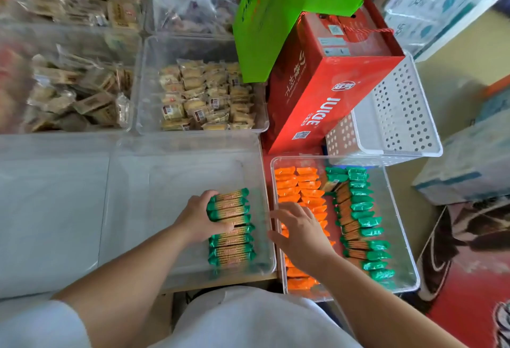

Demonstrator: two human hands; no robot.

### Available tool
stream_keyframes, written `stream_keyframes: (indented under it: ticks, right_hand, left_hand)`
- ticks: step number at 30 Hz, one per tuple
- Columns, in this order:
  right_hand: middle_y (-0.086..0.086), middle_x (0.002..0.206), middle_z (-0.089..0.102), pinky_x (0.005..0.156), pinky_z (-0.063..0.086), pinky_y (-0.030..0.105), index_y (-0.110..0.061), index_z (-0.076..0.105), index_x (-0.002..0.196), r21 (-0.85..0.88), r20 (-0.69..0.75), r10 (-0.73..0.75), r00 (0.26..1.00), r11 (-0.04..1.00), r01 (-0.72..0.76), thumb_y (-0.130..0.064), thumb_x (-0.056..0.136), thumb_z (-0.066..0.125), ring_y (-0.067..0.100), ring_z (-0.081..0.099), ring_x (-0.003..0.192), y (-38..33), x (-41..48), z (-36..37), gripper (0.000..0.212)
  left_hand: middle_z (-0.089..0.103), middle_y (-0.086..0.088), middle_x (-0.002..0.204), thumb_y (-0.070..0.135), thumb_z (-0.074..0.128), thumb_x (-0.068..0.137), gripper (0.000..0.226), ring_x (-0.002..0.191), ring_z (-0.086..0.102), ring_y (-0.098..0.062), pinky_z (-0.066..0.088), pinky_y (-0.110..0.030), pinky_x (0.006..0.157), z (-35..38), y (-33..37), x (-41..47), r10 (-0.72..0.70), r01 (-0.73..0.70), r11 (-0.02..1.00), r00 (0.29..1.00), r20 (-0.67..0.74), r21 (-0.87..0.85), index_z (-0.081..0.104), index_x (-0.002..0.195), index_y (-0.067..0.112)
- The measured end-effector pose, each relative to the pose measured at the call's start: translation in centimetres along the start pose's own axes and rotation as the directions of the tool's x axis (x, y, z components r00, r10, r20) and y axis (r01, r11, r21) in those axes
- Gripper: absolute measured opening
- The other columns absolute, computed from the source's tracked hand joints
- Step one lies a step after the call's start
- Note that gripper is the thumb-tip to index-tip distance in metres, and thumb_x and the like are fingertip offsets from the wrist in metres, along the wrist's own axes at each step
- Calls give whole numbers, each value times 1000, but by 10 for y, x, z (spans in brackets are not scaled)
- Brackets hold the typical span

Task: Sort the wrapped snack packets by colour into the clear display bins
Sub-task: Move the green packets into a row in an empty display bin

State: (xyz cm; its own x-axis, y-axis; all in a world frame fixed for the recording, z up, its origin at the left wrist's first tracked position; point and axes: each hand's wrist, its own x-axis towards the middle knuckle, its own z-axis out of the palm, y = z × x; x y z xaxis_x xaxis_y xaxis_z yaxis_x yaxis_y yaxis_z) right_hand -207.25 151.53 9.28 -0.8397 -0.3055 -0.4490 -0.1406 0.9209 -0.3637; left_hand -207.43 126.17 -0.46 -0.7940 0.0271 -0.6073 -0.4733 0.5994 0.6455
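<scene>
A clear bin [154, 209] in front of me holds a neat column of green-ended packets [234, 248] along its right side. My left hand [201, 218] grips the upper part of that column, fingers around several green packets [230, 205]. To the right, a second clear bin [397, 226] holds orange packets [292, 184] in its left half and more green packets [364, 218] in its right half. My right hand [300, 234] hovers over the orange packets with fingers spread, holding nothing.
A red juice carton [325, 82] and a white perforated basket [397, 115] stand behind the right bin. A green bag [287, 2] hangs above. Clear bins of beige biscuits [204, 96] and brown snacks [77, 93] fill the back left.
</scene>
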Motion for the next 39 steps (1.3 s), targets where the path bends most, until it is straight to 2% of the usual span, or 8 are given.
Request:
stream_keyframes:
  ticks: [3, 9, 15, 18, 21, 31, 36, 39]
  right_hand:
    - [-14, 150, 38, 113, 34, 40, -41, 51, 138, 14, 2, 13, 1000, 1000, -13, -49, 97, 56, 17, 30, 138, 0, -2, 0, 42]
    - [-15, 151, 35, 113, 33, 41, -42, 49, 139, 15, 18, 23, 1000, 1000, -23, -49, 97, 55, 17, 27, 140, -2, -2, -2, 43]
    - [-14, 151, 35, 113, 34, 42, -42, 51, 138, 20, 24, 24, 999, 999, -25, -50, 98, 54, 17, 27, 141, -1, -2, -1, 42]
    - [-15, 151, 35, 113, 35, 42, -42, 50, 138, 25, 23, 24, 999, 999, -24, -51, 97, 54, 16, 27, 141, -1, -1, 0, 42]
    - [-15, 151, 35, 112, 35, 41, -43, 49, 139, 21, 24, 27, 999, 999, -27, -52, 97, 54, 16, 28, 140, 0, -1, -1, 43]
    - [-15, 150, 37, 113, 33, 40, -41, 46, 142, 3, 15, 9, 1000, 1000, -9, -54, 96, 54, 16, 29, 140, 1, -2, -5, 48]
    - [-13, 152, 36, 113, 32, 43, -40, 36, 147, -144, 27, -78, 997, 986, 81, -59, 99, 43, 19, 27, 141, 5, -5, -11, 52]
    - [-10, 151, 39, 109, 36, 43, -38, 38, 146, -179, -27, -116, 993, 978, 110, -63, 99, 34, 21, 33, 138, 22, -12, -24, 53]
  left_hand:
    - [53, -2, 120, 41, 67, 92, 55, 102, 60, -18, 57, -35, 77, 7, 6, 2, -23, 29, 988, 999, 40, -155, 38, 137, 27]
    - [45, -3, 126, 26, 65, 96, 59, 111, 53, -20, 52, -32, 82, 19, 6, 8, -14, 15, 999, 1000, 12, -30, 29, 143, 28]
    - [66, -7, 101, 46, 44, 103, 19, 86, 68, -24, 60, -40, 68, 9, 11, 15, -114, 112, 962, 993, 8, -249, 53, 114, 34]
    - [57, -6, 106, 49, 48, 100, 19, 82, 63, -20, 57, -37, 68, 9, 11, 20, -75, 68, 997, 983, -166, -46, 63, 104, 38]
    - [46, 5, 111, 54, 55, 95, 24, 99, 51, -15, 49, -36, 85, 10, 14, 20, 108, -65, 972, 977, -183, 226, 62, 110, 36]
    - [55, 4, 121, 40, 58, 98, 39, 110, 50, -15, 42, -32, 92, 12, 20, 22, 118, -110, 991, 986, -114, 71, 61, 134, 26]
    - [58, 5, 126, 57, 40, 100, 51, 114, 55, -18, 49, -38, 94, 8, 26, 22, 109, -85, 943, 993, -56, 320, 53, 141, 31]
    - [58, 1, 134, 52, 41, 101, 49, 123, 51, -23, 46, -44, 100, 11, 41, 14, 188, -95, 915, 961, -205, 391, 52, 141, 26]
